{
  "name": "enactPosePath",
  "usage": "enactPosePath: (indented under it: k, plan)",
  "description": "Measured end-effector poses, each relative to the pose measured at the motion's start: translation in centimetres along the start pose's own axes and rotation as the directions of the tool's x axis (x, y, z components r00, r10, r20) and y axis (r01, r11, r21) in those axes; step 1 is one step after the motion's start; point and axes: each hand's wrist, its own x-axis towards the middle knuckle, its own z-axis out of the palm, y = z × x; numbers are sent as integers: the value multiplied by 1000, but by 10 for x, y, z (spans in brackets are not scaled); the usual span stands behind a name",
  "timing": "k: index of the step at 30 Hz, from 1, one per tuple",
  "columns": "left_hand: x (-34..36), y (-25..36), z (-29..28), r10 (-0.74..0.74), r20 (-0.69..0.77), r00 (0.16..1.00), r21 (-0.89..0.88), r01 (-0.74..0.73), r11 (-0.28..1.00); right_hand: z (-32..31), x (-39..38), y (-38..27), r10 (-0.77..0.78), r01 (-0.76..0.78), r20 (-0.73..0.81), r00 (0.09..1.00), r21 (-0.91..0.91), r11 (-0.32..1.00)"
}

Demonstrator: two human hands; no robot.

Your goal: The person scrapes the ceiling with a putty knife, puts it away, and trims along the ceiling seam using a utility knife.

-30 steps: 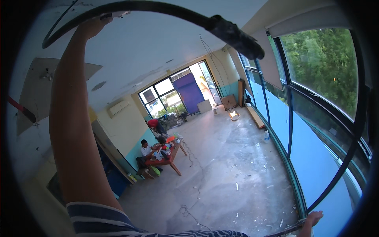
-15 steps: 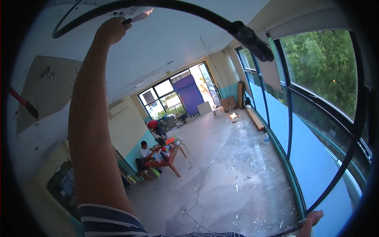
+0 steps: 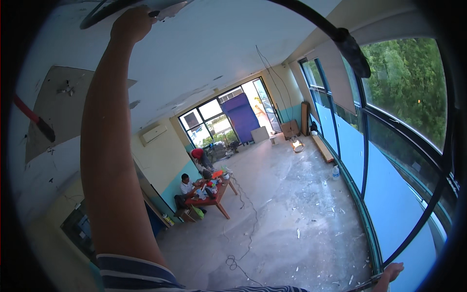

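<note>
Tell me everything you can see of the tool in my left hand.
The tool shows only partly, at the picture's top. A short dark bit of handle pokes from your left hand, which is closed around the rest. A pale grey blade, perhaps metal, runs right and slightly upward from there. Whether it touches the ceiling, I can't tell.

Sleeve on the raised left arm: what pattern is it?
The sleeve is dark blue with pale stripes; head view, lower left.
</note>
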Motion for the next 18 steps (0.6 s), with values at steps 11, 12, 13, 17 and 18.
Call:
enactPosePath:
  k: [11, 12, 13, 17, 18]
  plan:
    - [-14, 26, 1, -94, -23, 995, 4, 94, 996, 7, -18, 27, 637, -254, 224, 738, 966, -45]
    - [-14, 24, 2, -95, -22, 995, 6, 95, 995, 2, -19, 28, 636, -252, 222, 739, 967, -45]
    - [-14, 23, 2, -92, -5, 996, 82, 92, 992, -2, -19, 29, 611, -300, 256, 749, 953, -32]
    - [-18, 34, -6, -107, -30, 994, 52, 108, 993, -25, -25, 28, 513, -373, 287, 809, 925, 70]
    - [-17, 34, -7, -106, -30, 994, 56, 107, 993, -29, -25, 27, 473, -380, 259, 842, 908, 179]
